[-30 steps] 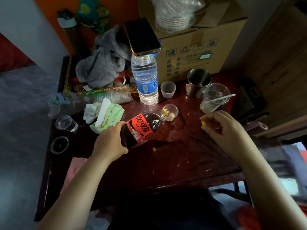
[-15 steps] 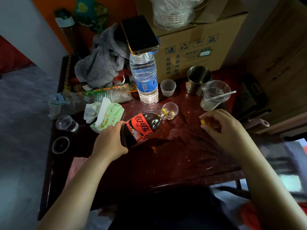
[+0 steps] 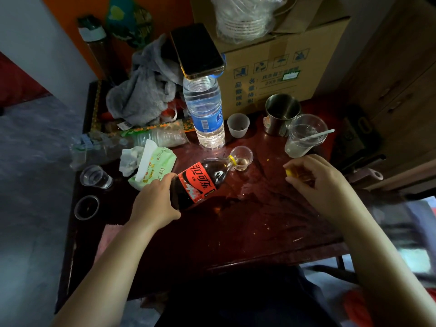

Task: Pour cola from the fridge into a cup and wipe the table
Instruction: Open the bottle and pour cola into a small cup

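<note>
Left hand (image 3: 154,204) fingers wrap the tilted cola bottle (image 3: 200,180), mouth over cup (image 3: 243,158).

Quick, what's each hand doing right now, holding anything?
Left hand: closed around the tilted cola bottle, its mouth at the small clear cup.
Right hand: closed on a small yellow thing, likely the bottle's cap.

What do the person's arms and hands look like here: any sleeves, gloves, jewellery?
Both forearms are bare right up to the frame edge, with no sleeves in view. The left hand and right hand wear no gloves, and no rings, watch or bracelet are visible.
</note>
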The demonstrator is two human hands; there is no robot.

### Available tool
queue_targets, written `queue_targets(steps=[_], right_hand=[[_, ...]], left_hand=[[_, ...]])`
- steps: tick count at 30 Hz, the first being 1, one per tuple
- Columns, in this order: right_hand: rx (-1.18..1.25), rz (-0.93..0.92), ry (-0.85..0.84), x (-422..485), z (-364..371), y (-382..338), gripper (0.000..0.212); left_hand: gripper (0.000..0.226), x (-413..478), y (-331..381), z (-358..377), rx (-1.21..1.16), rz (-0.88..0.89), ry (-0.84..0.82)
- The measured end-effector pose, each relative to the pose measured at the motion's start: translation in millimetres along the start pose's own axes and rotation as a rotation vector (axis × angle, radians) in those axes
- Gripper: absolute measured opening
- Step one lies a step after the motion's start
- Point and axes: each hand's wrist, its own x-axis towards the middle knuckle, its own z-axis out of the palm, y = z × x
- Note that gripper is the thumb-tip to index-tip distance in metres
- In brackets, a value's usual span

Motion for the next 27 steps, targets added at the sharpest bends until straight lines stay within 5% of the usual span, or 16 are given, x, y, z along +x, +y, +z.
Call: queue_targets(steps=[27], right_hand=[[0.036,-0.007,-0.005,7.4,0.1,5.8,0.022]], left_hand=[[0.09,4.1,4.5,-3.2,0.052,-0.01,-0.009]])
